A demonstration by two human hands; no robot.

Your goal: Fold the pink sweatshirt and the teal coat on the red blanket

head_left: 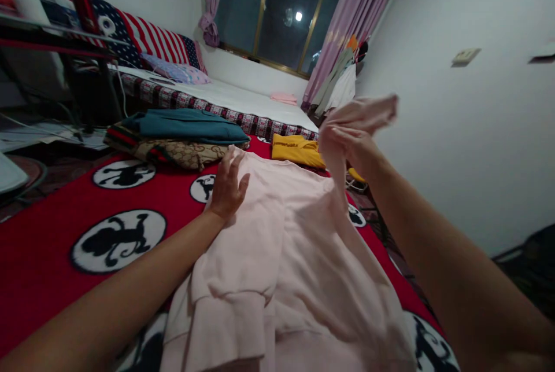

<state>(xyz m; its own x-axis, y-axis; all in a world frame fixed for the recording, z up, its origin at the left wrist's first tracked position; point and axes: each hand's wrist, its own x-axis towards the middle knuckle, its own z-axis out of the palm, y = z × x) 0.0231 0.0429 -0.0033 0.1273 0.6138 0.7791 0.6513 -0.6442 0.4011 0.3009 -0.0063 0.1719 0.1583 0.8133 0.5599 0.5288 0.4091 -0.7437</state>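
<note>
our left hand [228, 187] rests open, fingers slightly apart, on the pale pink top [295, 245], which we see spread over the red blanket [39, 262]. our right hand [358, 146] is closed on one sleeve [336, 172], holding it raised

Lighting: dim indoor illumination; wide-angle view, local motion blur.
A small white glare spot [299, 15] registers in the dark sliding window [277, 33]. Soft shadows mark the folds of the pale pink sweatshirt [255, 227]. The raised sleeve [368, 110] is motion-blurred, most strongly toward its free end; the right hand [358, 146] is slightly soft. Wide-angle distortion tilts the window and stretches the forearms [425, 233] toward the frame edges.
</note>
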